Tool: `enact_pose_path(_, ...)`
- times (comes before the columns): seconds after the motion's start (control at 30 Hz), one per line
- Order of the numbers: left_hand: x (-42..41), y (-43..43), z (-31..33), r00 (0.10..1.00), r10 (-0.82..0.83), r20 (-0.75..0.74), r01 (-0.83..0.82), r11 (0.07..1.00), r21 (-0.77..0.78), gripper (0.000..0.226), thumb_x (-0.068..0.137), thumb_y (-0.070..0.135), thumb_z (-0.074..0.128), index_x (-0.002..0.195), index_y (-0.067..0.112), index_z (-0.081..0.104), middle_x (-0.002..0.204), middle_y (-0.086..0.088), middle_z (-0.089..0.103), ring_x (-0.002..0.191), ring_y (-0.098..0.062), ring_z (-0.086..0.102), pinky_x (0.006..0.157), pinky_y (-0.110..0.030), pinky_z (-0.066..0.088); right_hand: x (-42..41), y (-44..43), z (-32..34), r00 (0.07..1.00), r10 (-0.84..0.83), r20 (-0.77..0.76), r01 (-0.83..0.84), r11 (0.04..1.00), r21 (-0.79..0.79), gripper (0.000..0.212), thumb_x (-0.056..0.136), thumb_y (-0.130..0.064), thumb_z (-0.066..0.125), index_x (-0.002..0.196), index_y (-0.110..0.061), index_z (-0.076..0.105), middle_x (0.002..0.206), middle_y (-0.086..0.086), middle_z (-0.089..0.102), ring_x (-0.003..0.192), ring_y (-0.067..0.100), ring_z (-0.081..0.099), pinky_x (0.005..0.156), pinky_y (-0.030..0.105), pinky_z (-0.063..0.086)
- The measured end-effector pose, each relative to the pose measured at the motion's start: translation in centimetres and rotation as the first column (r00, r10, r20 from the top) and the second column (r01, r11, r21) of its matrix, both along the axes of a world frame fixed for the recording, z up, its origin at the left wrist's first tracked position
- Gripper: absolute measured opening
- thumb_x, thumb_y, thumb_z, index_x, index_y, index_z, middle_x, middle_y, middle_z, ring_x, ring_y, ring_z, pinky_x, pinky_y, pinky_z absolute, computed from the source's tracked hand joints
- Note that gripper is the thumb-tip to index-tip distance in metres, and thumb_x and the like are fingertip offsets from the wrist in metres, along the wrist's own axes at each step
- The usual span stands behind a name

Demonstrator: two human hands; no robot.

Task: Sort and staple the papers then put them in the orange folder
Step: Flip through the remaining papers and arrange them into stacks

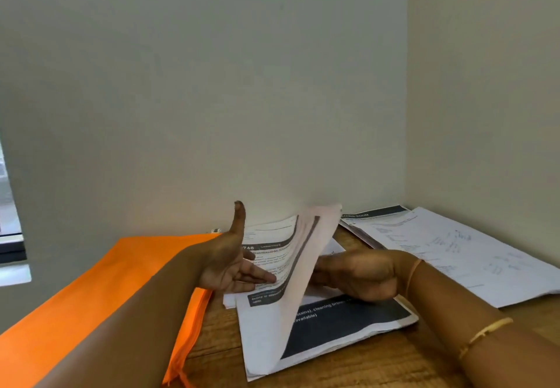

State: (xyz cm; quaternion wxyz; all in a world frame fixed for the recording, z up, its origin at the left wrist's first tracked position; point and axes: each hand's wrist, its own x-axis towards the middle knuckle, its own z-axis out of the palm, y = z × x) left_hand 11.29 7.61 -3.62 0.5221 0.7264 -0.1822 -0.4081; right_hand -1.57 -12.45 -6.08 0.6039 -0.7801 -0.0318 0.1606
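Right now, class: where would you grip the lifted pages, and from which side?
Probably the raised far edge of the lifted pages, from the right: it curls free above the stack, while their near left corner rests on the table.

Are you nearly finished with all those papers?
Not nearly. Maybe done: one paper pile lies apart on the right. In hand: the left hand and right hand leaf through lifted pages of the middle stack. Left: I see no stapling yet, and the orange folder lies beside it, waiting.
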Motion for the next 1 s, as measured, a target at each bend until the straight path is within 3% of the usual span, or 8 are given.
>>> enact_pose_path(0.17,0.1,-0.6,-0.9,0.983,0.007,0.185,-0.029,0.993,0.116,0.091,0.077,0.078,0.031,0.128,0.004,0.042,0.103,-0.009,0.072,0.106,-0.013,0.060,0.086,-0.027,0.047,-0.2,-1.7,-0.2,0.916,-0.392,0.088,0.352,0.889,0.293,0.057,0.089,-0.064,0.033,0.112,-0.022,0.065,0.109,0.010,0.068,0.103,0.025,0.062,0.091,0.038,0.047)
enact_pose_path(0.3,-0.4,-0.9,-0.9,0.976,-0.017,0.216,-0.016,0.988,0.151,0.055,0.093,0.056,0.040,0.121,0.011,0.052,0.100,-0.005,0.073,0.097,-0.014,0.057,0.080,-0.025,0.045,0.8,-2.7,-0.9,0.815,-0.518,0.260,0.470,0.853,0.225,0.103,0.058,-0.095,0.041,0.133,-0.025,0.054,0.141,0.005,0.050,0.131,0.021,0.046,0.113,0.041,0.031)
enact_pose_path(0.37,-0.6,-1.0,-1.0,0.974,-0.004,0.226,-0.030,0.988,0.148,0.049,0.097,0.050,0.038,0.121,0.011,0.054,0.099,-0.003,0.074,0.094,-0.014,0.055,0.078,-0.024,0.045,1.0,-1.6,-0.4,0.815,-0.539,0.215,0.492,0.838,0.236,0.091,0.073,-0.086,0.035,0.130,-0.018,0.055,0.132,0.010,0.057,0.122,0.025,0.054,0.109,0.043,0.036)
enact_pose_path(0.6,-0.3,-1.6,-1.5,0.976,0.072,0.207,-0.088,0.994,0.072,0.075,0.080,0.078,0.032,0.109,0.014,0.055,0.096,-0.006,0.073,0.089,-0.018,0.059,0.074,-0.026,0.044,0.5,2.3,-0.4,0.950,-0.291,0.109,0.260,0.937,0.231,0.080,0.087,-0.066,0.020,0.134,-0.009,0.051,0.134,0.005,0.054,0.120,0.015,0.050,0.106,0.031,0.036)
enact_pose_path(0.73,-0.7,-1.8,-2.3,0.942,0.132,0.308,-0.152,0.988,0.041,0.042,0.081,0.043,0.069,0.112,0.016,0.062,0.104,-0.008,0.069,0.092,-0.022,0.063,0.070,-0.026,0.048,0.9,3.2,-0.9,0.944,-0.299,0.137,0.286,0.952,0.107,0.075,0.089,-0.064,0.020,0.135,-0.013,0.049,0.144,0.000,0.045,0.134,0.013,0.038,0.117,0.034,0.019)
enact_pose_path(0.83,-0.4,-1.8,-2.7,0.928,0.179,0.327,-0.202,0.979,0.035,0.052,0.071,0.024,0.081,0.116,0.010,0.060,0.110,-0.014,0.067,0.092,-0.024,0.063,0.070,-0.028,0.051,1.2,2.5,-0.8,0.865,-0.447,0.226,0.417,0.893,0.170,0.065,0.095,-0.054,0.024,0.132,-0.008,0.051,0.136,0.006,0.054,0.128,0.017,0.048,0.116,0.033,0.024)
enact_pose_path(0.9,0.0,-1.9,-3.1,0.913,0.239,0.332,-0.256,0.967,0.009,0.088,0.050,0.025,0.090,0.128,0.013,0.051,0.117,-0.014,0.063,0.101,-0.029,0.061,0.083,-0.037,0.054,0.9,1.9,-0.3,0.798,-0.538,0.274,0.505,0.843,0.184,0.057,0.100,-0.047,0.023,0.132,-0.009,0.050,0.130,0.009,0.058,0.117,0.018,0.056,0.106,0.027,0.034)
enact_pose_path(1.0,0.4,-2.0,-3.2,0.898,0.271,0.346,-0.279,0.960,-0.028,0.093,0.062,0.015,0.086,0.140,0.026,0.037,0.132,-0.013,0.049,0.112,-0.034,0.054,0.093,-0.044,0.051,0.4,0.4,0.1,0.661,-0.611,0.435,0.717,0.685,-0.128,0.043,0.102,-0.044,0.027,0.105,-0.019,0.062,0.115,0.005,0.065,0.094,0.012,0.058,0.083,0.027,0.040)
